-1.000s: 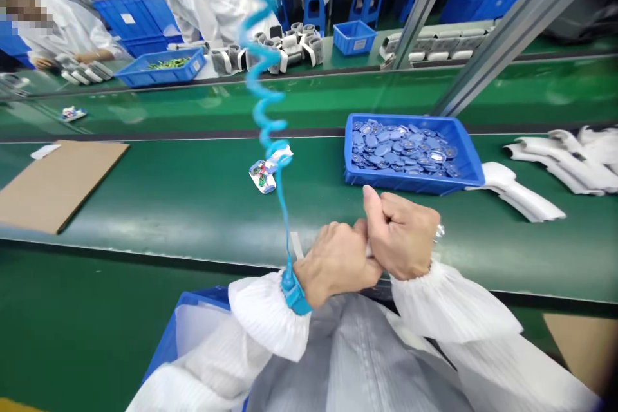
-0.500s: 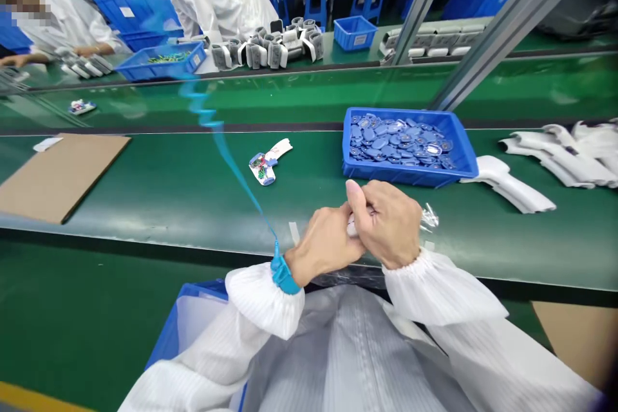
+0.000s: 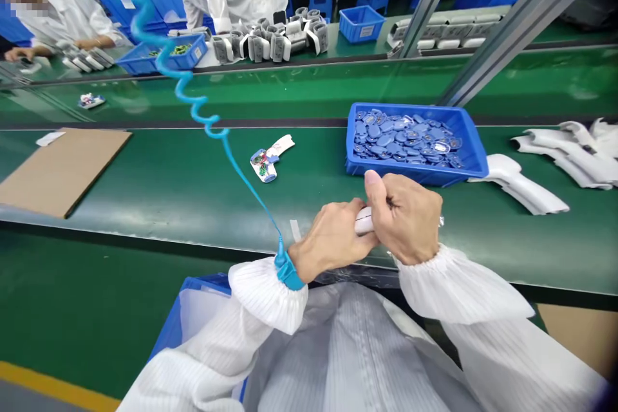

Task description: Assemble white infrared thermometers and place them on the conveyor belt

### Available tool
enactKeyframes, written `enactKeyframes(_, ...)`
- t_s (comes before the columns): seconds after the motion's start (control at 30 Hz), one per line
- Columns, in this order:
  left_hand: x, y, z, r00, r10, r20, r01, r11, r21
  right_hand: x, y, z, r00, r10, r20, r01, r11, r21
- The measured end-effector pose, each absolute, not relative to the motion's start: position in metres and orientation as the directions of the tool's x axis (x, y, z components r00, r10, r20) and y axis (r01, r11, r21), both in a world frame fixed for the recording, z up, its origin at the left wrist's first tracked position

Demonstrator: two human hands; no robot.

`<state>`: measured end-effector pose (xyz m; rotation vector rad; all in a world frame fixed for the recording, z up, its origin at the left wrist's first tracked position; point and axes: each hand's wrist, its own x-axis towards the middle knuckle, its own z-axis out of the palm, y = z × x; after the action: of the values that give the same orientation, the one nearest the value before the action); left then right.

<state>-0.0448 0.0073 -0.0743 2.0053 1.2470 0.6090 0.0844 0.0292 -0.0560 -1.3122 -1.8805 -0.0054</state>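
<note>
My left hand (image 3: 333, 238) and my right hand (image 3: 405, 215) are closed together over a small white plastic part (image 3: 364, 221) just above the near edge of the green conveyor belt (image 3: 168, 187). Only a bit of the part shows between the fingers. A blue wrist strap (image 3: 288, 269) with a coiled blue cord (image 3: 193, 100) is on my left wrist. Right behind my hands stands a blue tray (image 3: 466, 148) filled with several small blue parts.
A white half-shell with a circuit board (image 3: 268, 159) lies on the belt left of the tray. White plastic shells (image 3: 528, 187) lie to the right. A cardboard sheet (image 3: 58, 167) lies at the far left. A blue bin (image 3: 193, 322) sits below my arms. Other people work across the far belt.
My hands stayed pressed together and shifted slightly; the white part now shows more between them. The coiled cord swung from the middle to the left.
</note>
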Motion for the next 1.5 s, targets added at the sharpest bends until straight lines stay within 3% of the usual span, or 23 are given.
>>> enactKeyframes(0.13,-0.038,0.005,-0.073,0.426,0.905,-0.011,0.736,-0.339,0.586,0.083,0.035,-0.062,-0.184,0.709,0.681,0.78,0.527,-0.338)
enactKeyframes(0.2,-0.038,0.008,-0.071,0.411,0.912,0.001,0.76,-0.344,0.551,0.083,0.038,-0.064,-0.127,0.708,0.695,0.772,0.511,-0.379)
enactKeyframes(0.33,-0.043,0.01,-0.072,0.416,0.909,0.017,0.592,-0.285,0.754,0.091,0.034,-0.061,0.109,0.721,0.684,0.704,0.43,-0.565)
enactKeyframes(0.4,-0.044,0.009,-0.076,0.381,0.924,0.007,0.505,-0.215,0.836,0.095,0.031,-0.06,0.127,0.774,0.62,0.679,0.388,-0.624)
enactKeyframes(0.47,-0.04,0.007,-0.081,0.357,0.934,0.024,0.538,-0.226,0.812,0.096,0.028,-0.063,0.085,0.84,0.536,0.666,0.352,-0.657)
enactKeyframes(0.6,-0.027,0.002,-0.088,0.355,0.93,0.094,0.692,-0.329,0.643,0.095,0.026,-0.07,0.111,0.866,0.487,0.645,0.31,-0.699)
enactKeyframes(0.77,-0.059,0.007,-0.071,0.246,0.969,-0.018,0.656,-0.152,0.74,0.12,0.065,-0.056,-0.098,0.936,0.338,0.654,0.316,-0.687)
enactKeyframes(0.83,-0.084,0.012,-0.063,0.214,0.976,-0.031,0.667,-0.123,0.734,0.138,0.097,-0.05,-0.151,0.945,0.29,0.742,0.302,-0.598)
enactKeyframes(0.9,-0.101,0.018,-0.058,0.197,0.98,0.027,0.727,-0.164,0.667,0.151,0.13,-0.049,-0.239,0.941,0.241,0.847,0.323,-0.421)
enactKeyframes(0.97,-0.104,0.025,-0.059,0.248,0.966,0.075,0.834,-0.252,0.491,0.153,0.157,-0.052,-0.333,0.931,0.151,0.889,0.363,-0.28)
enactKeyframes(1.07,-0.086,0.036,-0.064,0.409,0.913,-0.014,0.904,-0.402,0.145,0.138,0.178,-0.058,-0.406,0.911,0.073,0.881,0.411,-0.235)
enactKeyframes(1.17,-0.064,0.044,-0.068,0.451,0.888,-0.09,0.892,-0.449,0.041,0.117,0.184,-0.06,-0.46,0.888,0.03,0.859,0.453,-0.238)
enactKeyframes(1.27,-0.063,0.045,-0.064,0.39,0.92,-0.025,0.908,-0.38,0.175,0.107,0.185,-0.06,-0.448,0.893,0.036,0.855,0.44,-0.276)
enactKeyframes(1.43,-0.087,0.04,-0.054,0.14,0.989,-0.051,0.745,-0.071,0.663,0.121,0.17,-0.048,-0.295,0.944,0.147,0.842,0.33,-0.426)
enactKeyframes(1.5,-0.089,0.037,-0.05,0.116,0.991,-0.062,0.661,-0.03,0.75,0.128,0.148,-0.041,-0.226,0.963,0.146,0.771,0.268,-0.577)
